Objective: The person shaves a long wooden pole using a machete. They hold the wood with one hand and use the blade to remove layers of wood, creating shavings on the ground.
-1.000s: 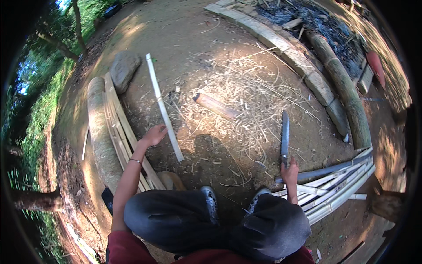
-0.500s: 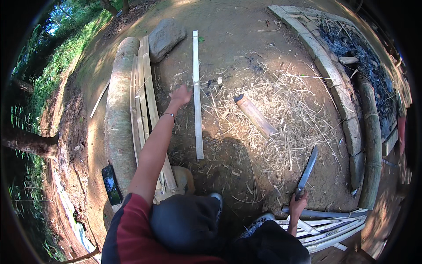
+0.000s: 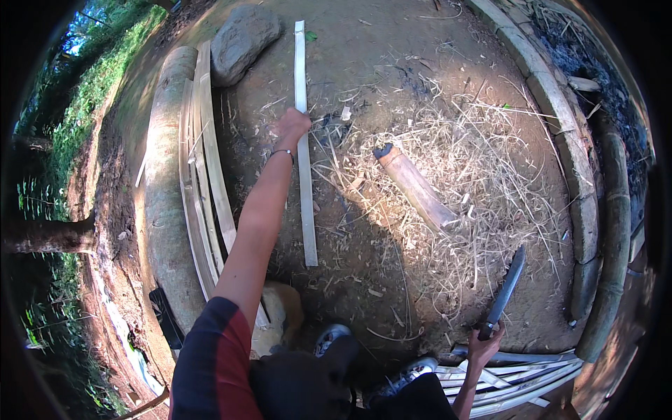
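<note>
My left hand (image 3: 292,124), arm stretched far forward, is closed round a long pale bamboo strip (image 3: 305,196) a little above its middle. The strip runs lengthwise away from me over the bare soil. Down at the lower right, my right hand (image 3: 485,344) grips the dark handle of a long knife (image 3: 505,290), its blade pointing forward and slightly right. Ahead of the blade, a short bamboo piece (image 3: 416,187) with a charred end lies on a heap of pale shavings (image 3: 483,161).
On the left a thick log (image 3: 168,161) lies beside several split bamboo strips (image 3: 210,147), with a grey rock (image 3: 245,42) at their far end. More pale strips (image 3: 518,388) lie by my right forearm. A concrete border (image 3: 560,105) and bamboo pole (image 3: 616,224) edge the right.
My left hand has moved from beside the bamboo strip onto it and closed there. The view has shifted somewhat; my right hand still holds the knife low on the right.
</note>
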A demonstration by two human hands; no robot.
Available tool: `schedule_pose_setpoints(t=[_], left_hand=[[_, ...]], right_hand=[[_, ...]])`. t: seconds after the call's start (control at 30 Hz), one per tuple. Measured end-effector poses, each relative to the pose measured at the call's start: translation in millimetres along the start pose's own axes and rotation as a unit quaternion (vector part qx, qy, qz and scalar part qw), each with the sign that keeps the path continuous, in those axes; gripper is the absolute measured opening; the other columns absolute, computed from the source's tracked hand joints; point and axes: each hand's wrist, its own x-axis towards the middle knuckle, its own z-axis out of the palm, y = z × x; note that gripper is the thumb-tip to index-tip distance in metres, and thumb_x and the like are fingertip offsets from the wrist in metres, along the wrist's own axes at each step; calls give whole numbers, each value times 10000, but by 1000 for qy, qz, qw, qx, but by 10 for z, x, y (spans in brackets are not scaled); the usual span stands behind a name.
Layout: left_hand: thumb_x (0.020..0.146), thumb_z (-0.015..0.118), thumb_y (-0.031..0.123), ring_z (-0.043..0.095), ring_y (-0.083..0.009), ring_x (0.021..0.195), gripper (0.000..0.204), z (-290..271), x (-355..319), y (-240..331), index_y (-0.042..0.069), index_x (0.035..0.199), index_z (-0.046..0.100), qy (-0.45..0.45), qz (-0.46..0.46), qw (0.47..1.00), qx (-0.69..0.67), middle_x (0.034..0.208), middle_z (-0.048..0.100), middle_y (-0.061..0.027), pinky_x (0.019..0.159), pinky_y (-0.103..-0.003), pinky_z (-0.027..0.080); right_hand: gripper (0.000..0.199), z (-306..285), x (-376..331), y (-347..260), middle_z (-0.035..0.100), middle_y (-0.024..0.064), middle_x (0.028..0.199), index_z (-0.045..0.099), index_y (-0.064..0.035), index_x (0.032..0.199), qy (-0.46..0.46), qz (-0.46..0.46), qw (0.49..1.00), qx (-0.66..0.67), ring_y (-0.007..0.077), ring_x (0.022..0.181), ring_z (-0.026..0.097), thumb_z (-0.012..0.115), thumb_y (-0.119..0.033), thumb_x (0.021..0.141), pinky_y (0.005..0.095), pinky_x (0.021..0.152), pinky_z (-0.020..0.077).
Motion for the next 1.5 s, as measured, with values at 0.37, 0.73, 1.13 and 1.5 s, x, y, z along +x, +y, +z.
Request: schedule_pose_setpoints(t=[0.37, 0.73, 1.13, 1.5], left_hand=[[780, 699, 204, 683, -324, 1067, 270, 294, 107, -102, 62, 1008, 732, 94, -4, 990, -103, 1120, 702, -207, 896, -445, 505], [876, 570, 110, 672, -249, 586, 258, -928, -641, 382, -63, 1047, 485, 122, 84, 779, -610, 801, 639, -204, 549, -365, 537], [1002, 583, 295, 606, -190, 453, 330, -2237, -2473, 654, 37, 982, 380, 184, 321, 671, -643, 601, 592, -105, 374, -329, 501], [1011, 546, 281, 612, -190, 445, 304, -2681, -3379, 1128, 18, 970, 397, 213, 486, 578, -620, 574, 568, -109, 364, -328, 496]], right_hand=[[547, -445, 172, -452, 564, 96, 733, 491, -58, 1317, -86, 132, 983, 94, 132, 560, 497, 674, -51, 801, 320, 522, 387], [466, -773, -115, -843, 504, -5, 811, 432, -45, 1401, -80, 54, 916, 389, 25, 533, 386, 607, -114, 974, 206, 456, 280], [604, -1302, -261, -1298, 414, -22, 617, 313, -99, 1518, -180, 21, 815, 551, 37, 437, 364, 602, -177, 993, 199, 358, 272], [588, -1460, -617, -1198, 380, -8, 624, 264, -109, 1536, -240, 66, 693, 676, 52, 426, 347, 542, -163, 1020, 197, 350, 272]])
